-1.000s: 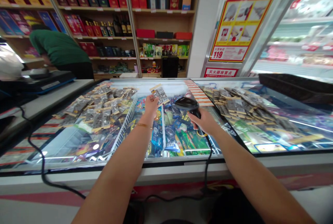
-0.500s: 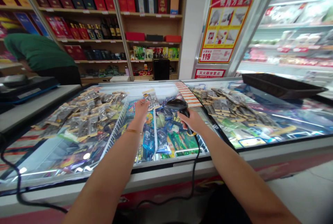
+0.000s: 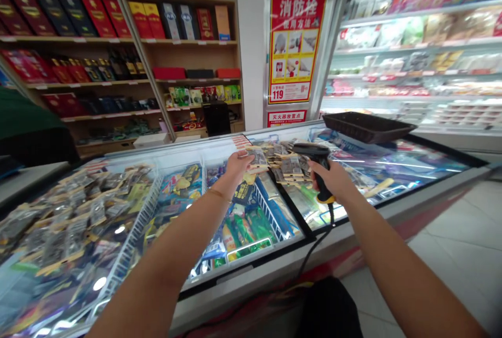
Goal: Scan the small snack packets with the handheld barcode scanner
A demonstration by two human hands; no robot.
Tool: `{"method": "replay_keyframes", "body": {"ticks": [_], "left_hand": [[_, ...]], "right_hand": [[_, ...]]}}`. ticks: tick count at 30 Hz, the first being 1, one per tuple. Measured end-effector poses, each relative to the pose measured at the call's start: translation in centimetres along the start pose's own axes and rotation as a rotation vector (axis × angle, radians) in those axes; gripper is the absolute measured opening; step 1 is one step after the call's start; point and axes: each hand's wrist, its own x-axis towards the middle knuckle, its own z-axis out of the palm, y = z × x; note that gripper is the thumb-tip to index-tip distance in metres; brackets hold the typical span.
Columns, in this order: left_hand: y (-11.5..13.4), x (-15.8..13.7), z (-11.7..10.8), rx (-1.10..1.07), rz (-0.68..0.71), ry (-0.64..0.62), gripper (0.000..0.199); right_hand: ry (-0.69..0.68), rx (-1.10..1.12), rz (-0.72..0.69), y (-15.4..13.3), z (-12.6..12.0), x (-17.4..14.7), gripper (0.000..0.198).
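Observation:
My left hand [image 3: 237,165] is closed on the edge of a small clear packet [image 3: 259,158] with dark contents and a tan edge. In my right hand [image 3: 331,181] is a black barcode scanner [image 3: 314,150], held by its handle, its head pointing left toward the packet. A cord runs down from the scanner's handle. Both hands are above the glass top of a chest freezer [image 3: 219,275]. Just beyond them, a pile of similar packets [image 3: 288,165] lies on the right glass. A larger spread of such packets [image 3: 82,212] covers the left glass.
A black plastic tray [image 3: 368,127] rests on the freezer's far right. Shelves with boxes [image 3: 192,29] stand behind, next to a red poster [image 3: 298,47] and a lit refrigerated display [image 3: 415,55]. A person in a green top [image 3: 23,113] bends at the far left.
My view has turned right. Both hands have moved right across the freezer, the left still with the packet and the right with the scanner, toward the right-hand pile.

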Motion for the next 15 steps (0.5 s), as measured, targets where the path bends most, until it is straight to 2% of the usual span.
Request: {"method": "replay_keyframes", "body": {"ticks": [4,7,9,11,15], "left_hand": [[-0.8,0.9,8.0,0.006,-0.024,-0.025,0.035],[-1.5,1.5,11.3,0.07,0.017,-0.101,0.021],[-1.9,1.9,11.9,0.195,0.107,-0.153,0.008],[-2.1,2.4,11.4,0.335,0.205,-0.148,0.004],[-2.2,3.7,7.6,0.493,0.275,-0.078,0.003]], "right_hand": [[0.075,0.05,0.031,0.3,-3.6,0.4,0.04],[0.097,0.045,0.028,0.5,-4.6,0.5,0.038],[0.099,0.035,0.03,0.5,-4.6,0.5,0.037],[0.082,0.033,0.037,0.4,-3.8,0.5,0.036],[0.005,0.024,0.043,0.5,-0.3,0.7,0.037]]}}
